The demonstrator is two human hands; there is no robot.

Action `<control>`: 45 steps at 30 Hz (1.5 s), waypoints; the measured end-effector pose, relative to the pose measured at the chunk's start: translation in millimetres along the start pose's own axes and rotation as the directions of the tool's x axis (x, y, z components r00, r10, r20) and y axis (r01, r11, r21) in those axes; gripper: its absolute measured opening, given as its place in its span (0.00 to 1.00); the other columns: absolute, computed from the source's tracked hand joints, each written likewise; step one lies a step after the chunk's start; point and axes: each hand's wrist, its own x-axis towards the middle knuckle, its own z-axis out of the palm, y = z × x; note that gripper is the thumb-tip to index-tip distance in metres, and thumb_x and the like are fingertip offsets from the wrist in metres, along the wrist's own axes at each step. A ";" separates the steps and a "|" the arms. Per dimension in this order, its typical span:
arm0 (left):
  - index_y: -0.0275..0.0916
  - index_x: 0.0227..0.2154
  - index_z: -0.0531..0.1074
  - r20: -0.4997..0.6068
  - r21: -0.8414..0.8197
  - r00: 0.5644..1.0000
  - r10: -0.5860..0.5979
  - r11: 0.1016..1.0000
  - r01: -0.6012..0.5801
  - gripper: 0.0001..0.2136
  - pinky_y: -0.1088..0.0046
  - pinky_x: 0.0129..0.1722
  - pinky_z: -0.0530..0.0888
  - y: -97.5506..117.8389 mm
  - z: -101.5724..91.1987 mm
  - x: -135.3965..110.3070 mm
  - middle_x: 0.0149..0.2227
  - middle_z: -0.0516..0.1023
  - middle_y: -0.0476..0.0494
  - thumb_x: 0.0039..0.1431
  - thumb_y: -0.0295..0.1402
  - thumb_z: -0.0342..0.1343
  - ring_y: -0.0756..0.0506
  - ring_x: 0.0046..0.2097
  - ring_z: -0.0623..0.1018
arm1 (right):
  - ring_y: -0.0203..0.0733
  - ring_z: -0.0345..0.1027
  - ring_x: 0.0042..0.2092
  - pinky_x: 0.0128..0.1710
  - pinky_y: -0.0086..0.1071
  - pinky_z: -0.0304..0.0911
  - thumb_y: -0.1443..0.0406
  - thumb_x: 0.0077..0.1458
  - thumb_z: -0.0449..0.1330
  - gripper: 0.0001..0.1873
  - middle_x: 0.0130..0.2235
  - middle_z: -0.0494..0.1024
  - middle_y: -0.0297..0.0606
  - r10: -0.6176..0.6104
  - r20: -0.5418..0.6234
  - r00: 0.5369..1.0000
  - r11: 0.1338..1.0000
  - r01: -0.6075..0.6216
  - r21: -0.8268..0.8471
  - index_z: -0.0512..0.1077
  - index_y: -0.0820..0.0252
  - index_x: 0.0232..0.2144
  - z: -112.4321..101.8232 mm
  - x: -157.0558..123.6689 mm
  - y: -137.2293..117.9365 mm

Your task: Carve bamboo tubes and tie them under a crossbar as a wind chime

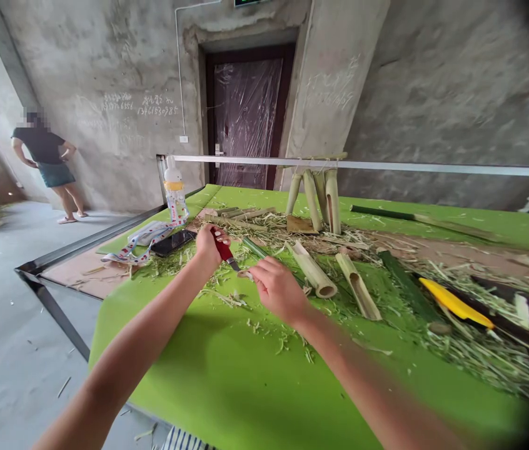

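Red-handled knife, head view: held above the green-topped table, blade angled down. Left hand: grip clenched on the handle. Right hand: grip closed, fingers pinching a pale bamboo sliver, its tip just beside the blade. A green bamboo strip lies just beyond. Bamboo shavings are scattered around both hands.

Right of them lie a bamboo tube, a slotted bamboo tube and a yellow tool handle. A bamboo stand stands far. Left: black phone, printed lanyard, wording illegible, and a bottle with a rabbit-shaped top.

Handwritten digits on the far concrete wall are too blurred to confirm. A person stands far left.
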 end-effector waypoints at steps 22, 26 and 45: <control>0.38 0.17 0.52 0.094 -0.071 0.978 0.185 0.981 -0.179 0.10 0.80 0.13 0.52 -2.1 -3.0 -26.4 0.13 0.51 0.57 0.48 0.25 0.47 0.57 0.13 0.53 | 0.36 0.65 0.23 0.22 0.29 0.59 0.69 0.53 0.56 0.08 0.24 0.73 0.41 0.383 -0.018 0.924 0.915 -0.377 0.142 0.72 0.68 0.24 7.4 4.0 -28.3; 0.38 0.17 0.53 0.145 -0.054 0.978 0.150 0.988 -0.143 0.10 0.80 0.13 0.52 -0.4 -3.0 -24.2 0.13 0.51 0.57 0.48 0.25 0.47 0.56 0.13 0.53 | 0.36 0.65 0.24 0.23 0.29 0.60 0.74 0.49 0.56 0.05 0.25 0.73 0.40 0.374 -0.045 0.927 0.919 -0.363 0.151 0.71 0.68 0.25 8.3 3.5 -30.7; 0.38 0.21 0.57 -0.070 0.039 0.928 0.367 0.930 -0.365 0.09 0.80 0.17 0.59 34.6 -29.9 19.6 0.15 0.59 0.56 0.49 0.34 0.51 0.55 0.15 0.61 | 0.53 0.70 0.36 0.28 0.37 0.64 0.56 0.49 0.58 0.20 0.36 0.74 0.54 0.367 0.030 0.930 0.920 -0.357 -0.163 0.70 0.62 0.41 25.3 -8.3 72.2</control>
